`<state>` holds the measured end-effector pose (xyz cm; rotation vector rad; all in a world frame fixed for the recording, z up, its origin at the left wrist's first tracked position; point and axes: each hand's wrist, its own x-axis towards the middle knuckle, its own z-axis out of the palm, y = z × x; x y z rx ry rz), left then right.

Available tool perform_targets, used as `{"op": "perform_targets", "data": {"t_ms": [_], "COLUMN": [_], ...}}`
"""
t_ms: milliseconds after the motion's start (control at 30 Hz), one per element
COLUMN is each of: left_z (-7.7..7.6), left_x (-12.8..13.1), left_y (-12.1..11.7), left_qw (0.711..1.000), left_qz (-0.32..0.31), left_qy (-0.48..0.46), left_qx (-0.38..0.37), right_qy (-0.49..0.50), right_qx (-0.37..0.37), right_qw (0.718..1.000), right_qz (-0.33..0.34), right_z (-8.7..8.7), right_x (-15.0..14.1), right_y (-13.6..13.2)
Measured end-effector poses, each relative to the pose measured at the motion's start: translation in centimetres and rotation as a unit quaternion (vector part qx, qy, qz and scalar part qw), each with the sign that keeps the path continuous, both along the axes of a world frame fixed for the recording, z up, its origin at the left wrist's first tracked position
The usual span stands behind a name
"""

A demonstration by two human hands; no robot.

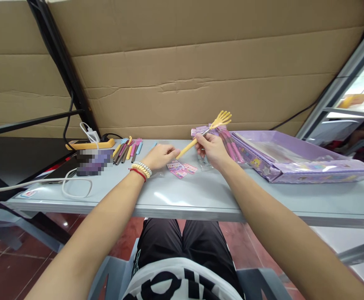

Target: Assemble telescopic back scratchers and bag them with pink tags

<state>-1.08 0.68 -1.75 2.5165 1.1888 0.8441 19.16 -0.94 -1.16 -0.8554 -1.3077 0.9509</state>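
Observation:
In my right hand [211, 148] is a yellow back scratcher [188, 148], pinched near the short metal section below its hand-shaped head. The head points up and to the right. My left hand [159, 156] has its fingers closed at the lower end of the yellow handle; the exact grip is partly hidden. Below the handle lie several small pink and purple printed cards [182, 170] on the grey table [182, 196]. Clear plastic wrapping [204, 163] lies under my right hand. Pink-handled items in packaging [232, 146] lie just behind it.
To the left lie several colourful small back scratchers [127, 151], a yellow power strip [91, 144] with a white charger [91, 134], and a white cable [75, 180]. A purple open box [294, 160] stands at right. Behind the table rises a cardboard wall [182, 83].

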Motion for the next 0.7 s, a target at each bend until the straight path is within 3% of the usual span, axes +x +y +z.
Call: {"op": "perform_targets", "data": {"t_ms": [167,567,700], "left_z": [-0.2,-0.5,-0.5], "left_x": [-0.2,-0.5,-0.6], "left_y": [0.3,1.0,1.1], "left_qw": [0.998,0.983,0.982], "left_qz": [0.026,0.111,0.101], "left_qy": [0.053,0.142,0.153], "left_qx": [0.006,-0.026,-0.045], "right_qy": [0.020,0.028,0.002], "right_qx": [-0.009,-0.035,-0.026], "right_qw": [0.998,0.997,0.996], "right_qz": [-0.052,-0.064,-0.081], "right_z": [0.1,0.4,0.1], "right_x": [0.0,-0.1,0.0], "right_y": [0.1,0.0,0.3]}}
